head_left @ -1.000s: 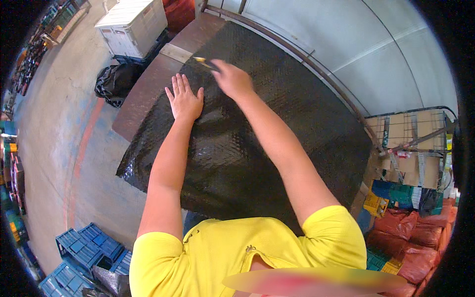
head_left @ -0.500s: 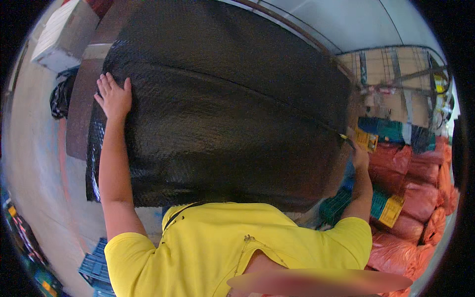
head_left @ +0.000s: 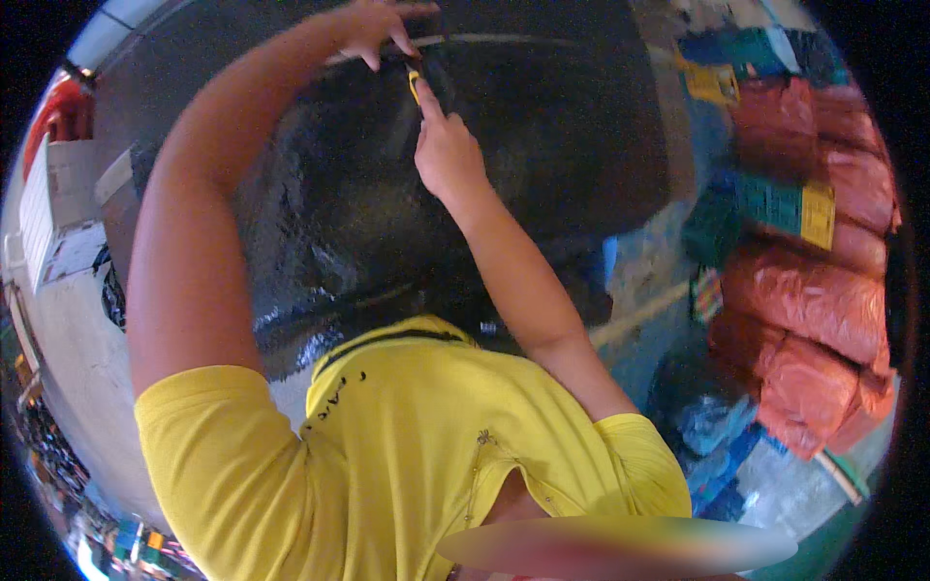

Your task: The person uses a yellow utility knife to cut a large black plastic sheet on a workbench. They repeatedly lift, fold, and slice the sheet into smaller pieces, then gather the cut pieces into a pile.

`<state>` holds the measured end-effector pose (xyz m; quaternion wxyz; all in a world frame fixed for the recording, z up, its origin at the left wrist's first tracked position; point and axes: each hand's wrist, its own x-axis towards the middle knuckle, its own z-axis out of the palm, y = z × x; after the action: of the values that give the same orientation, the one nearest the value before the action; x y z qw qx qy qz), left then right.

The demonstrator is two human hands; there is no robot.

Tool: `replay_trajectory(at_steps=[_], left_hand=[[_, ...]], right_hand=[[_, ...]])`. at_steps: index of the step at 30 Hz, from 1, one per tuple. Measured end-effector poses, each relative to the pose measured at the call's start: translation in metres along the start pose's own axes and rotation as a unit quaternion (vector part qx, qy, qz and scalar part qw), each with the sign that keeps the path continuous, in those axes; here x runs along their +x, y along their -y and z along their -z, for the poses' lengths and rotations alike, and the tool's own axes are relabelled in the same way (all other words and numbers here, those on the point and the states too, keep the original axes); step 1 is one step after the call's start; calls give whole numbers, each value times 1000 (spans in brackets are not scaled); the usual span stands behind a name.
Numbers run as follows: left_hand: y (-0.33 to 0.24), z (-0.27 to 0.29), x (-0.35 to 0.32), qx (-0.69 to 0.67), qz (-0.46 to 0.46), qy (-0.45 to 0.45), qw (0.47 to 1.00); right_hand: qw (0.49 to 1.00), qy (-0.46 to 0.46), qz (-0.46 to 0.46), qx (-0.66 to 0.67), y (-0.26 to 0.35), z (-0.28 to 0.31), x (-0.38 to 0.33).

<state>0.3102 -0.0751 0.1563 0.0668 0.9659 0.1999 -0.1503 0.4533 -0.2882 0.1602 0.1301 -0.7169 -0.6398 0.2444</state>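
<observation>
A wide sheet of shiny black textured plastic (head_left: 542, 126) covers the surface in front of me, its near edge rumpled close to my body. My right hand (head_left: 449, 155) grips a utility knife (head_left: 415, 89) with a yellow and black handle. The forefinger lies along the handle, and the knife's front end points away from me over the sheet. Just beyond the knife, my left hand (head_left: 373, 31) is over the sheet with its fingers spread. A pale line runs across the black plastic beside both hands.
Stacked red plastic-wrapped bundles (head_left: 804, 290) line the right side, with green and yellow packs among them. Crumpled blue plastic (head_left: 717, 426) lies on the floor at lower right. A white box (head_left: 73, 203) stands at the far left.
My left hand has moved from the sheet's left side to its far middle. My right hand has swept the knife leftward from the right edge toward it. The view has shifted.
</observation>
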Motion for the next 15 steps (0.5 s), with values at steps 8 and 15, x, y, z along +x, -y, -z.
replay_trajectory(at_steps=[8,15], left_hand=[[6,-16,-2,-78,90,-97,988],[72,-95,-95,-76,666,-74,739]], right_hand=[[982,72,-167,-42,-129,-58,-276],[928,-346,1,138,-108,-56,-228]])
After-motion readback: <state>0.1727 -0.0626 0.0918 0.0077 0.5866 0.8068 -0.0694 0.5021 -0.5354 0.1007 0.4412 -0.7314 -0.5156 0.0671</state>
